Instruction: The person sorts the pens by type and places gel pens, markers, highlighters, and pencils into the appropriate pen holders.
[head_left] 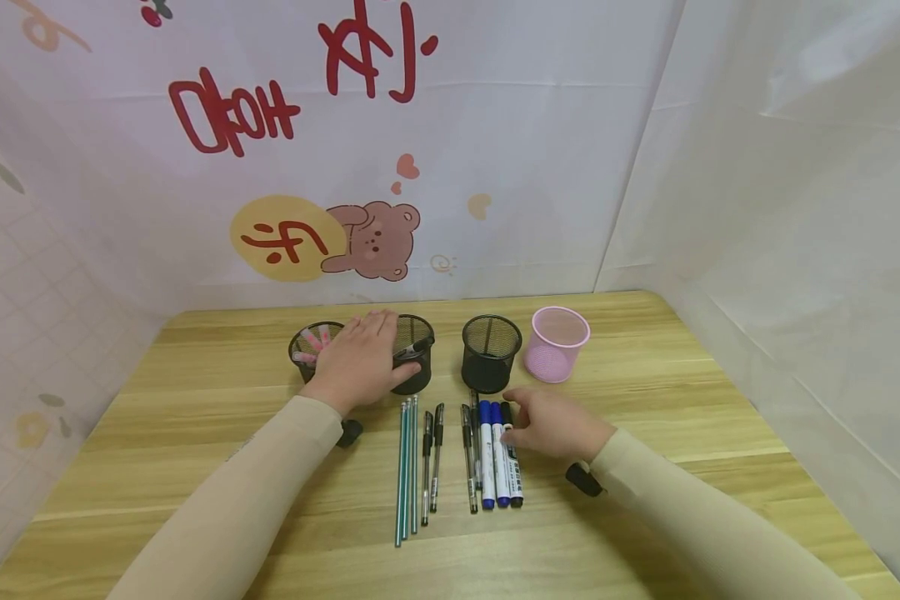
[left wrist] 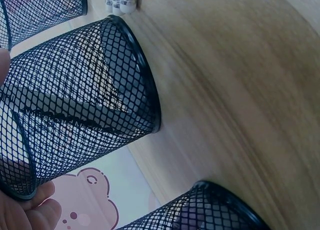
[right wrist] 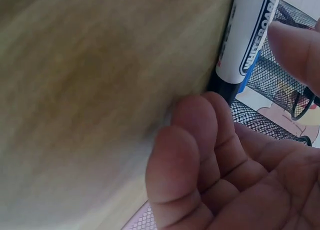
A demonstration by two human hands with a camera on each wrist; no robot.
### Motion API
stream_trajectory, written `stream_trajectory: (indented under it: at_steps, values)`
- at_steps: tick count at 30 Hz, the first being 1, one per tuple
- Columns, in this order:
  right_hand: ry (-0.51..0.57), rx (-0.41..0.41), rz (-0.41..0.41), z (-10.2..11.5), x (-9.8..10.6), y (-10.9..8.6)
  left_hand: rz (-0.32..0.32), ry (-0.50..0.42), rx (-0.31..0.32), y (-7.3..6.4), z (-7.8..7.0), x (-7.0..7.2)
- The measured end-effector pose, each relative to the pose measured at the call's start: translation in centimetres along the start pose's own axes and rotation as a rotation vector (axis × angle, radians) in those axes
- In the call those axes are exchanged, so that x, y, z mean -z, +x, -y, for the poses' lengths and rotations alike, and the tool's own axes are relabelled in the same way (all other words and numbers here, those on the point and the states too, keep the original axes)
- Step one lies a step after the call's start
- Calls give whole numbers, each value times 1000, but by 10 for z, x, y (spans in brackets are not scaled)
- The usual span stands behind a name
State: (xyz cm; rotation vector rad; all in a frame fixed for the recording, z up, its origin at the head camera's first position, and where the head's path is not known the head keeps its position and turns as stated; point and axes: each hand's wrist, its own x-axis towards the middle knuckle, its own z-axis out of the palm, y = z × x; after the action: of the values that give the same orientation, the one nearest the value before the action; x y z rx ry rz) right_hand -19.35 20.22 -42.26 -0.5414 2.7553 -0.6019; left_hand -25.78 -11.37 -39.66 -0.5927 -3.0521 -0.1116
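My left hand (head_left: 360, 358) grips the second black mesh cup (head_left: 412, 379), with its thumb in front and fingers behind the rim. Inside that cup leans a marker (head_left: 416, 347), whose printed barrel shows through the mesh in the left wrist view. My right hand (head_left: 558, 425) is over a black-capped whiteboard marker (head_left: 516, 479), thumb near the barrel and fingertips at the cap; the hand is loosely spread. In the right wrist view, the marker (right wrist: 242, 34) lies beside the thumb (right wrist: 295, 52). Two blue-capped whiteboard markers (head_left: 487, 458) lie alongside it.
Three teal pencils (head_left: 405, 475) and several black gel pens (head_left: 435, 458) lie in front of the cups. A black mesh cup (head_left: 333, 325) with pink-and-white sticks stands at left. Another black cup (head_left: 491, 367) and a pink one (head_left: 551, 362) stand at right, before a white curtain (head_left: 532, 208).
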Motion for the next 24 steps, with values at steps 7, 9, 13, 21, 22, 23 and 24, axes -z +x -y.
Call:
stream_trajectory:
  at_steps: [7,9,13,21,22,23,24]
  values:
    - [4,-4,26,-3,0,0,0,2,0,-1,-1,2]
    - [21,-9,31,-3,1,0,-3,2,-1,-2,-1,2]
    - [46,-18,46,-4,2,1,-6,3,0,-2,-1,2]
    - [65,-24,69,-4,0,4,-2,0,-1,-1,0,1]
    - [69,-26,69,-5,0,4,-2,0,-2,-1,0,0]
    - [73,-28,70,-5,0,4,-2,-1,-1,-1,0,0]
    - [79,-30,70,-5,0,4,-3,-1,-1,0,1,0]
